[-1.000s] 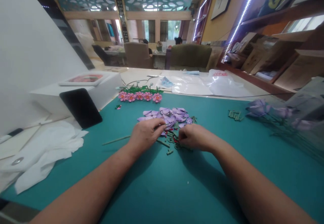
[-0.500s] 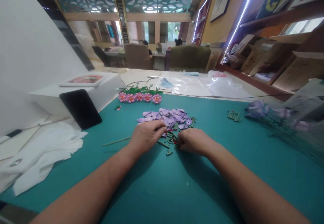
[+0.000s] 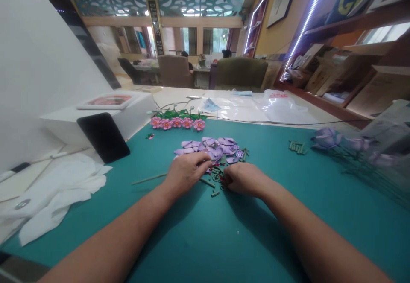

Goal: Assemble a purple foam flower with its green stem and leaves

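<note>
My left hand (image 3: 186, 168) is at the near left edge of a heap of purple petal pieces (image 3: 211, 146), its thumb and fingers curled together; what they hold, if anything, is too small to make out. A green stick (image 3: 149, 179) pokes out to its left on the green mat (image 3: 198, 240). My right hand (image 3: 241, 178) is closed over the right side of small dark green and red parts (image 3: 218, 175), its fingertips hidden. A short green piece (image 3: 215, 194) lies between the hands, nearer to me.
Pink flowers (image 3: 177, 122) lie at the mat's far edge. A black tablet (image 3: 103, 138) leans on a white box (image 3: 141, 108) at left, behind white cloth (image 3: 70, 180). Green pieces (image 3: 297, 147) and purple flowers (image 3: 326, 138) are at right. Plastic bags (image 3: 282, 106) lie beyond.
My right hand has shifted very slightly left over the small parts. My left hand stays in nearly the same place beside the petals.
</note>
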